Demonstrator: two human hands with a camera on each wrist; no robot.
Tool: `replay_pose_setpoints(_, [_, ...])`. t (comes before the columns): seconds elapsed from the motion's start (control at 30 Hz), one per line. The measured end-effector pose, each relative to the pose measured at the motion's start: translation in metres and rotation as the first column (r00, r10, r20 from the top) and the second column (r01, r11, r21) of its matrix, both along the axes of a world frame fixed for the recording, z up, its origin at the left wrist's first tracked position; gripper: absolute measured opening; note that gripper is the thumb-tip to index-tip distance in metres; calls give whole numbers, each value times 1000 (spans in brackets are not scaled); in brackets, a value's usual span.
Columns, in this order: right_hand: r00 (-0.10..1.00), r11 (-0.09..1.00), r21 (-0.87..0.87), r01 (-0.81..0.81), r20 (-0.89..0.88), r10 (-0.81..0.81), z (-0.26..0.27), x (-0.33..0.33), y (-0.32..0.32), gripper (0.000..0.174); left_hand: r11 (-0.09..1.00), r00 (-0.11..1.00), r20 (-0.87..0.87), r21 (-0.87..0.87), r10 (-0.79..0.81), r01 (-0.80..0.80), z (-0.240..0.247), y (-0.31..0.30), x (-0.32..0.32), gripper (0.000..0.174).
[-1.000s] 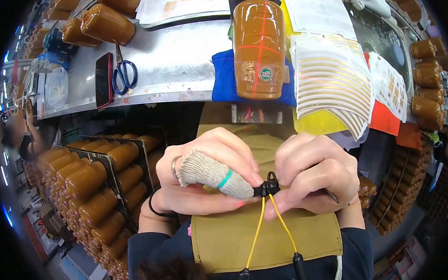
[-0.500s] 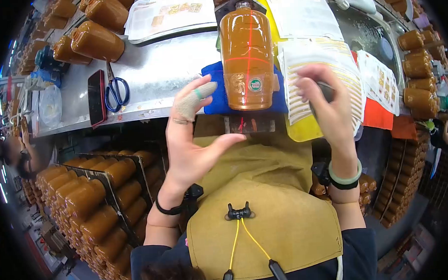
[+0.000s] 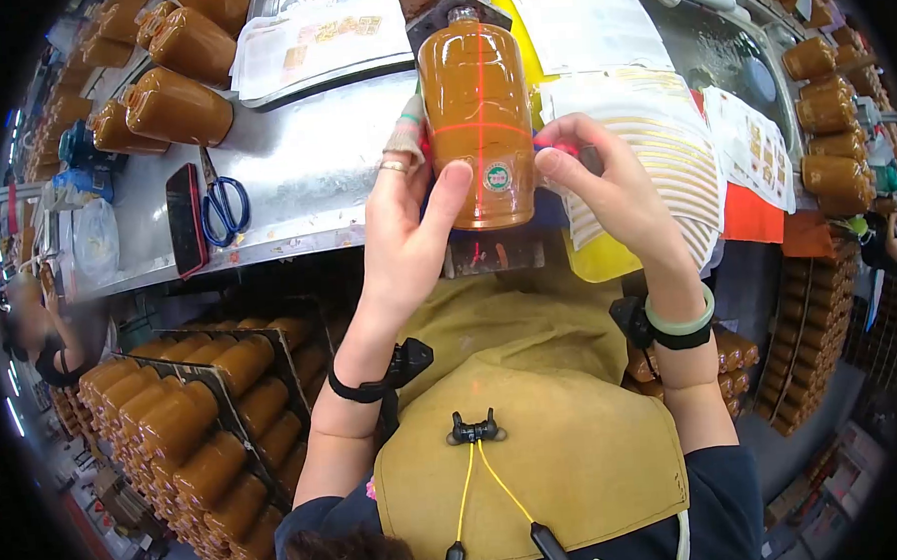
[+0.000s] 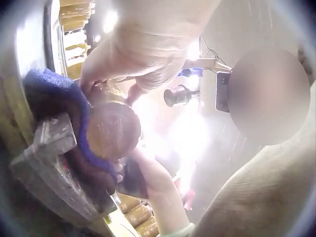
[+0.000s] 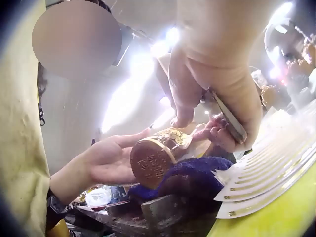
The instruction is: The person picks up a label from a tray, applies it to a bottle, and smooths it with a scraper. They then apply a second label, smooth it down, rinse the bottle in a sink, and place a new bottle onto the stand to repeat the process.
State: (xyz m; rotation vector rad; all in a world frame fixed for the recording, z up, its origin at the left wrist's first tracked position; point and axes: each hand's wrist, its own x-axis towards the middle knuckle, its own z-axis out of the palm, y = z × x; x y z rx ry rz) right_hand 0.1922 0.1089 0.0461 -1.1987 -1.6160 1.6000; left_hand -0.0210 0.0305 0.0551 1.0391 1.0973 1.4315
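An amber-brown bottle (image 3: 477,129) lies on a blue cloth (image 5: 197,175), its neck away from the person, with red light lines crossing it. My left hand (image 3: 401,227) holds its left side, thumb on the front; a knitted cover (image 3: 405,137) is on one finger. At the bottle's right edge, my right hand (image 3: 614,183) has thumb and index finger close together. The right wrist view shows a dark flat tool (image 5: 229,118) gripped in that hand's palm. The left wrist view shows the bottle's round base (image 4: 113,129) between both hands.
Gold-edged sheets (image 3: 653,141) fan out on the right. On the left lie scissors (image 3: 225,210), a phone (image 3: 186,219) and more bottles (image 3: 179,107). Racked bottles (image 3: 205,431) stand low at the left. A black clip with yellow cords (image 3: 475,431) rests on the apron.
Both hands have left the black clip at the apron and moved forward to the bottle. The left hand has closed in on its left side, the right hand on its right edge.
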Motion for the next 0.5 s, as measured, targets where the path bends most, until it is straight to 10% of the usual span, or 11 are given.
replay_pose_setpoints(0.27, [999,996,-78,-49,18,50,0,7,10,24,998,999,-9,-42,-40,40,-5,5,-3,65])
replay_pose_setpoints(0.4, [948,869,428,250,74,-310,-3,8,17,28,997,997,46,-28,-67,69,-7,5,-5,65])
replay_pose_setpoints(0.5, [961,852,477,213,57,-272,45,-6,0,20,991,990,-63,-60,-126,122,1,0,-3,65])
